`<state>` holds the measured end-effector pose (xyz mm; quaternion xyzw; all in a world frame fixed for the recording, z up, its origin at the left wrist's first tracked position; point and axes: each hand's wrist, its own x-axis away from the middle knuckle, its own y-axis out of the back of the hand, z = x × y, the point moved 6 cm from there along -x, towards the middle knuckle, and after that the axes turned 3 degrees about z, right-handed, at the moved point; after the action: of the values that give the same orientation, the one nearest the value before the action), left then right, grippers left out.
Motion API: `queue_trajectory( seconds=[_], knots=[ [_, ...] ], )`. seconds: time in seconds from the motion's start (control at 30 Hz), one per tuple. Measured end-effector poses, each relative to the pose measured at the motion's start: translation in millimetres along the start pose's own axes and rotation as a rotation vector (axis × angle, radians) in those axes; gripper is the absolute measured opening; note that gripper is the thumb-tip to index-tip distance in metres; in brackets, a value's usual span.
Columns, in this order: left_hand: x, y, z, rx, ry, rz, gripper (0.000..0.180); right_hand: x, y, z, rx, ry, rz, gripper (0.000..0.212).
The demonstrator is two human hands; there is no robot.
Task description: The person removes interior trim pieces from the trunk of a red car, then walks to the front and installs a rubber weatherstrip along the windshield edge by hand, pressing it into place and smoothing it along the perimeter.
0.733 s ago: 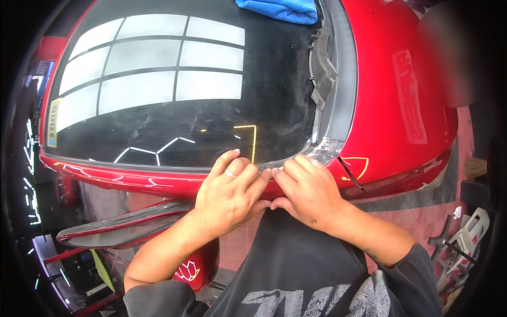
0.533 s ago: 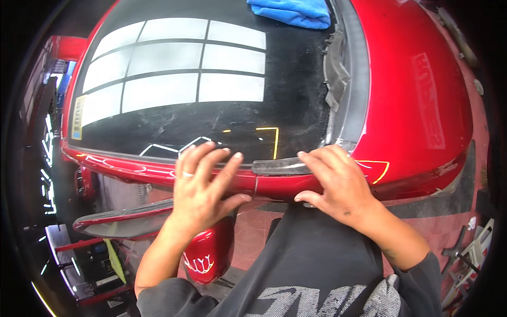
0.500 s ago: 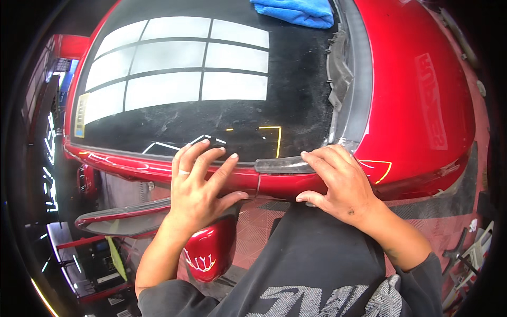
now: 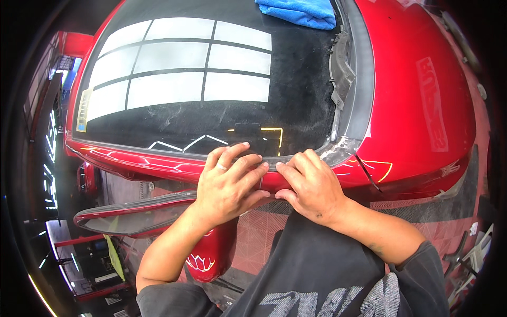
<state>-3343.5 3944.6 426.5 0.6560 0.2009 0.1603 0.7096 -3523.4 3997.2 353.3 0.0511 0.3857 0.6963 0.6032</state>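
Note:
My left hand lies over the red pillar beside the windshield. Its bent fingers reach the glass edge, thumb against the outer side; a ring is on one finger. My right hand sits close by on the same edge, its curled fingers together and its thumb toward my left thumb. Between the fingertips shows a bit of dark trim strip, mostly covered by both hands. The grip under the fingers is partly hidden.
A folded blue cloth rests on the windshield near the dark cowl. The red hood extends to the right. An open red door and a red side mirror stand below my left arm. Tiled flooring lies beneath.
My right hand has moved left along the glass edge and its fingers have curled in. My left hand has shifted right, so the hands nearly meet. The trim strip is now mostly covered.

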Motion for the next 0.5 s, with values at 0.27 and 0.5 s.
queue_trajectory(
  seconds=[0.27,0.5],
  knots=[
    [-8,-3,-2,-0.036,0.016,0.054,0.07,0,4,-2,-0.058,-0.031,-0.021,0.057],
    [1,-11,-6,-0.071,-0.047,-0.055,0.063,17,47,-35,0.116,-0.236,0.026,0.081]
  ],
)
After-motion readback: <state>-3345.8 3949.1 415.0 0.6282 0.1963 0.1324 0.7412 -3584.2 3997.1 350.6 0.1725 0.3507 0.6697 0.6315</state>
